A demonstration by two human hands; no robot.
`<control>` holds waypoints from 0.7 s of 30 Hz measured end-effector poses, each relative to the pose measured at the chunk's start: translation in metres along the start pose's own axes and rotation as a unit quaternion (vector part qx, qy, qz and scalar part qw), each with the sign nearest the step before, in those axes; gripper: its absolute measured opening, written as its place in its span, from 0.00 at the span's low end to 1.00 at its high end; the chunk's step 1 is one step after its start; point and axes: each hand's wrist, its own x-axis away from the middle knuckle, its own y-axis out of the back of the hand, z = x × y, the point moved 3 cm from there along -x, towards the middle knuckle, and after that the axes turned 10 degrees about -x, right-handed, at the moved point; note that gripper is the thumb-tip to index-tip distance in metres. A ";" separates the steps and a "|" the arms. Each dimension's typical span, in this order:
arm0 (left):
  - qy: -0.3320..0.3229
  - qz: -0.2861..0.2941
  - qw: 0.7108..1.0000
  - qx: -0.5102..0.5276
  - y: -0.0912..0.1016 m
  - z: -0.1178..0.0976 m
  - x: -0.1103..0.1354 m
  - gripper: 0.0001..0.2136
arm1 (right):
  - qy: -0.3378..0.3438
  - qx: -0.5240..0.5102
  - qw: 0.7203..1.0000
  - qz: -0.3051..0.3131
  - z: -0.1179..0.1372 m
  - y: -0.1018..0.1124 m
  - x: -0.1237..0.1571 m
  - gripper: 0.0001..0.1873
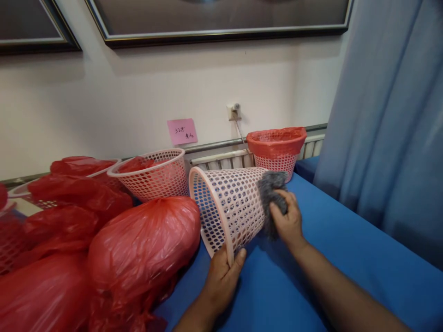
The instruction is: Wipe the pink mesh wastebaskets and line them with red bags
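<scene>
A pale pink perforated plastic wastebasket (238, 203) is tipped on its side above the blue surface, its mouth facing left. My left hand (221, 274) grips the basket's rim at the bottom, the thumb outside and the fingers partly hidden behind it. In my right hand (289, 219) is a bunched dark grey cloth (272, 196), pressed against the basket near its base. Just left of the basket lies a full, shiny red plastic bag (148, 240).
Another wastebasket (277, 161) with a red liner stands behind on the right. More baskets, one (155, 177) with red plastic inside, line the wall at left. A blue curtain (391, 115) hangs at right. A radiator (221, 159) runs beneath a wall socket (234, 112).
</scene>
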 end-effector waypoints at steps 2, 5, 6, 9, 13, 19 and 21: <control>-0.004 0.007 1.000 -0.021 -0.007 0.006 0.006 0.24 | -0.141 -0.001 0.986 -0.089 -0.035 0.012 -0.015 0.22; -0.018 0.011 0.997 -0.074 -0.017 0.018 0.010 0.23 | -0.235 -0.022 0.964 -0.123 -0.050 0.016 -0.020 0.27; -0.026 0.010 0.995 -0.094 -0.019 0.022 0.010 0.23 | -0.205 -0.018 0.973 -0.106 -0.041 0.015 -0.018 0.26; -0.062 0.009 0.988 -0.141 -0.023 0.031 0.006 0.20 | 0.008 -0.011 0.999 0.038 0.016 0.002 0.001 0.20; -0.096 0.028 0.984 -0.146 -0.026 0.035 0.001 0.21 | 0.168 -0.097 0.959 0.207 0.076 -0.007 0.027 0.26; -0.006 -0.003 0.999 -0.039 -0.015 0.008 -0.012 0.25 | 0.164 -0.145 0.941 0.259 0.073 -0.011 0.021 0.25; -0.008 -0.003 1.000 -0.006 -0.011 -0.004 -0.018 0.23 | 0.162 -0.142 0.939 0.269 0.065 -0.014 0.020 0.24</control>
